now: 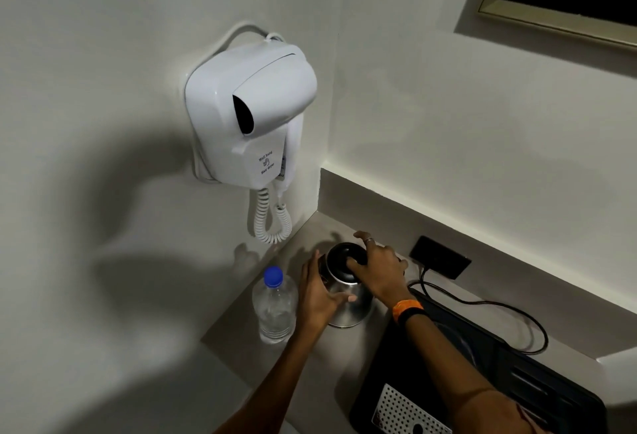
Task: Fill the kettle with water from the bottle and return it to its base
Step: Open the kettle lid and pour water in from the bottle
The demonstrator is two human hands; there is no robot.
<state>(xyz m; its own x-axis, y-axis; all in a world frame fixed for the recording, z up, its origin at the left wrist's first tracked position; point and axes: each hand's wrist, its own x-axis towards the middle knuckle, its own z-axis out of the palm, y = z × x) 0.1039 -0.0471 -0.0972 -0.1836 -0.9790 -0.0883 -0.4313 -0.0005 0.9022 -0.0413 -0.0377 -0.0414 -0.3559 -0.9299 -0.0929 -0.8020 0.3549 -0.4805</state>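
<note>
Kettle (348, 299) gripped by both hands, bottle (274, 306) just beside.

Bare forearms, a banded wrist, one ring

The right hand (377, 270) wore an orange band beside a black one at the wrist, lower right of centre, and perhaps a thin ring; the left hand (319, 292) was unadorned.

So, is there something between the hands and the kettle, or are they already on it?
Nothing visible stands between. The left hand rests against the kettle body and the right hand lies over its black lid. The capped bottle stands beside, to the left.
</note>
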